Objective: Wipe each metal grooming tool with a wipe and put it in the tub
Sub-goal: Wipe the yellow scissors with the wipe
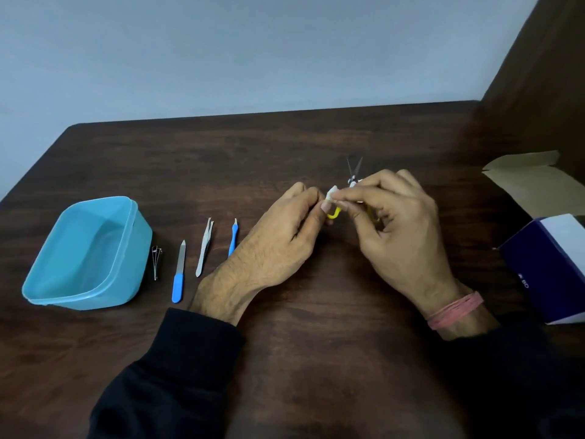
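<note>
A dark brown wood-grain tabletop (316, 144) fills the lower view, its far edge meeting a plain pale blue-grey wall (253, 52). At the upper right stands a dark brown wooden panel (544, 74). The light is soft and even.

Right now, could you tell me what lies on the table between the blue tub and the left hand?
In the head view, four tools lie between the tub and the left hand: nail clipper, file, tweezers, blue-handled tool.

The scissors (354, 172) show only blurred blade tips and a yellow loop; hands cover the rest. The box (547, 267) is cut off at the right edge, its print unreadable.
</note>
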The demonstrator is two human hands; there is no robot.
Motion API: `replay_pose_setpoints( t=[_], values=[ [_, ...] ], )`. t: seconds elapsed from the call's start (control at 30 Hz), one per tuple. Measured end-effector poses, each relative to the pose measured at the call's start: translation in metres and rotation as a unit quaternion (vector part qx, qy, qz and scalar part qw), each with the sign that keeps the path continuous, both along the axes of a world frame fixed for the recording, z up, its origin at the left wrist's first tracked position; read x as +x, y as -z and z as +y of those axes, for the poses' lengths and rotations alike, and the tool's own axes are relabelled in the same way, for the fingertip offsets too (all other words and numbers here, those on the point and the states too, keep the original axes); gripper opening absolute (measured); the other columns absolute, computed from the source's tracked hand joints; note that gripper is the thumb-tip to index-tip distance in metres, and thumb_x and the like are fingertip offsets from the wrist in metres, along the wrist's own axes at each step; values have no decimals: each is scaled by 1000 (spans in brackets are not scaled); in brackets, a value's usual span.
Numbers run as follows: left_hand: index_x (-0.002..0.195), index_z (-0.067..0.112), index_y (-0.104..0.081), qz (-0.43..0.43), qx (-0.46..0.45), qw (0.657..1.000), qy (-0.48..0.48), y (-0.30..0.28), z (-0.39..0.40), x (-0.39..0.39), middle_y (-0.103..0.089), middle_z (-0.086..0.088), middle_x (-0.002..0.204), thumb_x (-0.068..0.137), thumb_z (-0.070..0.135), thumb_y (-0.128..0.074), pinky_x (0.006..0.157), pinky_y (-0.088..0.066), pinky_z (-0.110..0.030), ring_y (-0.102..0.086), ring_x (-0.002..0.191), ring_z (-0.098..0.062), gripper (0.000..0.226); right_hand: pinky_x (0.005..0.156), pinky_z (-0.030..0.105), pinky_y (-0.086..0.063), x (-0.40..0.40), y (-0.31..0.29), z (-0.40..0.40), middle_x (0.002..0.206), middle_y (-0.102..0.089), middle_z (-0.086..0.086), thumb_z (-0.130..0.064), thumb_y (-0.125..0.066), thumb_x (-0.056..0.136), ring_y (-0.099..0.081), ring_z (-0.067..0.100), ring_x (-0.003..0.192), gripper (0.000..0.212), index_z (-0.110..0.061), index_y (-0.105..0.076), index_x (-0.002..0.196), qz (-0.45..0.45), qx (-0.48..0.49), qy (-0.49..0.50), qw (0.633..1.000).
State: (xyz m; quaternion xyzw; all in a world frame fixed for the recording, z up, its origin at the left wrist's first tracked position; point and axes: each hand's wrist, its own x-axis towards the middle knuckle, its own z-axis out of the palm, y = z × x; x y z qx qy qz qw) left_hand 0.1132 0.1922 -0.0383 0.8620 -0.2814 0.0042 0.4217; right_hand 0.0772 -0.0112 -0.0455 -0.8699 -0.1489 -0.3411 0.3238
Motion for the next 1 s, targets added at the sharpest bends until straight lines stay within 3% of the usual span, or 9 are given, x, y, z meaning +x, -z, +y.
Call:
replay_pose_setpoints(
  t=[0.13,0.2,0.27,0.37,0.5,0.67,0.8,0.87,1.0],
  values=[
    [106,19,-70,17,-19,1000,-19,2,1,1,-59,-4,100,120,30,-47,83,-52,-30,-60,93,-18,29,78,21,-47,-3,-4,4,100,-70,-9,-13,-81,102,-60,8,86,16,-26,-87,110,26,34,-17,999],
    [105,19,-69,31,-31,999,-32,0,0,-1,-59,-6,103,120,32,-48,68,-52,-23,-63,81,-9,29,69,15,-45,-4,-3,7,101,-72,-11,-13,-79,103,-61,3,76,13,-23,-85,109,53,60,-27,996],
    [106,20,-68,59,-53,996,-46,-3,0,-3,-57,-6,107,120,32,-49,47,-46,-15,-60,56,-2,27,63,24,-55,-4,-2,9,101,-77,-14,-11,-77,104,-70,6,77,11,-20,-83,108,78,93,-46,992],
    [106,19,-67,84,-68,993,-49,-4,1,-4,-55,-9,107,120,31,-50,37,-40,-17,-53,43,-5,26,67,39,-67,-5,0,11,100,-81,-15,-7,-75,105,-79,15,83,12,-15,-81,110,120,150,-76,978],
    [108,21,-71,114,-71,990,-41,-7,2,-5,-56,0,94,119,36,-52,32,-37,-24,-48,34,-10,27,71,35,-69,-3,-1,10,98,-82,-5,-1,-74,104,-81,18,90,11,-9,-81,107,137,210,-96,963],
    [106,24,-71,140,-83,986,-23,-10,2,-7,-60,21,74,117,34,-55,36,-47,-26,-55,44,-6,22,77,32,-69,-1,-1,8,103,-83,0,-2,-74,104,-82,20,93,9,-7,-81,108,165,243,-106,950],
    [107,26,-76,153,-84,985,-12,-8,1,-5,-65,-6,112,114,36,-61,39,-54,-28,-65,60,-10,20,78,33,-68,2,1,7,103,-83,1,-1,-74,104,-81,22,87,10,-7,-81,108,162,252,-97,949],
    [106,25,-75,176,-130,975,-32,-8,-2,-6,-69,-10,115,110,41,-67,42,-57,-30,-68,62,-13,18,76,33,-67,3,0,7,102,-82,0,-1,-74,104,-80,20,86,10,-8,-81,106,159,258,-99,948],
    [109,22,-77,248,-284,923,-81,-13,-1,-4,-72,-9,105,100,45,-75,57,-68,-38,-69,75,-17,26,73,24,-62,-1,0,11,98,-81,-8,1,-75,103,-76,11,82,14,-12,-80,101,174,226,-133,949]
  ],
)
